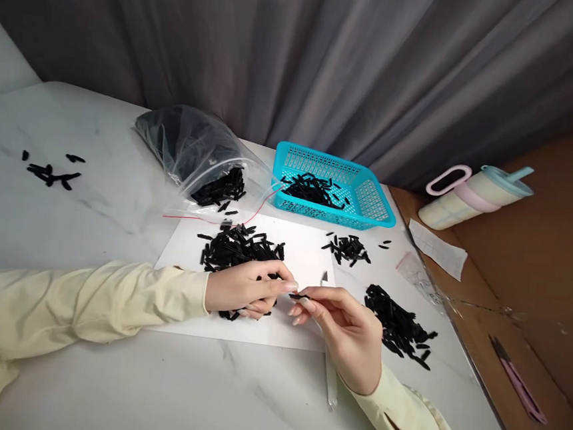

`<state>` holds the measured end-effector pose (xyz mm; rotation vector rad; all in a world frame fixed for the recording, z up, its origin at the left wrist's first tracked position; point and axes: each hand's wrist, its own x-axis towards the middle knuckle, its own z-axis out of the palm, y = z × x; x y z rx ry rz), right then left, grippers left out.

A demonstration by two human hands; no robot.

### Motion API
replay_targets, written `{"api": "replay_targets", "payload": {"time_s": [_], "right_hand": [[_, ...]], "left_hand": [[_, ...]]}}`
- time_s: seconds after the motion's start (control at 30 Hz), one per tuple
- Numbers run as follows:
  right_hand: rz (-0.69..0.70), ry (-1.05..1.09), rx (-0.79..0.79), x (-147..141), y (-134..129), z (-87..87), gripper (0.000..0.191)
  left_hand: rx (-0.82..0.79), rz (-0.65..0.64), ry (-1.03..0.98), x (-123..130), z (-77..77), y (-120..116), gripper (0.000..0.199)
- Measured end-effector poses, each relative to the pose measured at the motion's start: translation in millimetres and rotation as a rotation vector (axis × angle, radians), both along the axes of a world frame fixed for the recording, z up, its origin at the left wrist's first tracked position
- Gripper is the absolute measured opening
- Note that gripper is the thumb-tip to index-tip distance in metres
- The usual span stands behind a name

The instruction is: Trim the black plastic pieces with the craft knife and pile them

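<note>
Between the thumb and fingers of my right hand (351,331) is a small black strip (298,297), pinched and pointing left. My left hand (250,287) meets it from the other side, thumb and index finger closed near the strip's end. Whether those left fingertips grip anything is hard to make out. Below my left hand lies a heap of black strips (238,247) on a white sheet (308,250), partly covered by the hand. A slim white craft knife (330,379) lies under my right hand, which hides its middle.
A clear zip bag (192,146) of black strips lies open behind the sheet, beside a blue basket (334,212) holding more. Other black piles lie right (397,322), back right (348,248) and far left (52,174). A tumbler (468,197) and pink cutter (517,382) are at right.
</note>
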<state>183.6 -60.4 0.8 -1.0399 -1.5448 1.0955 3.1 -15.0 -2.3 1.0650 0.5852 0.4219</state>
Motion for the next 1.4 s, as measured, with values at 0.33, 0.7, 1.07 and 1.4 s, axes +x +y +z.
{"api": "replay_targets", "payload": {"time_s": [0.33,0.7,1.07,1.4], "right_hand": [[-0.059,0.07,-0.003,-5,-6,-3.6,0.012],[-0.008,0.238,-0.135,-8,-5,1.9,0.009],[0.037,0.277,-0.151,-10,-7,0.2,0.007],[0.039,0.241,-0.119,-10,-8,-0.2,0.007]], "left_hand": [[0.243,0.126,0.079,-3,-2.0,-9,0.026],[0.701,0.236,0.261,-7,5.0,-19,0.02],[0.893,0.308,0.344,-8,-1.1,-20,0.016],[0.841,0.318,0.336,-8,-1.0,-21,0.016]]}}
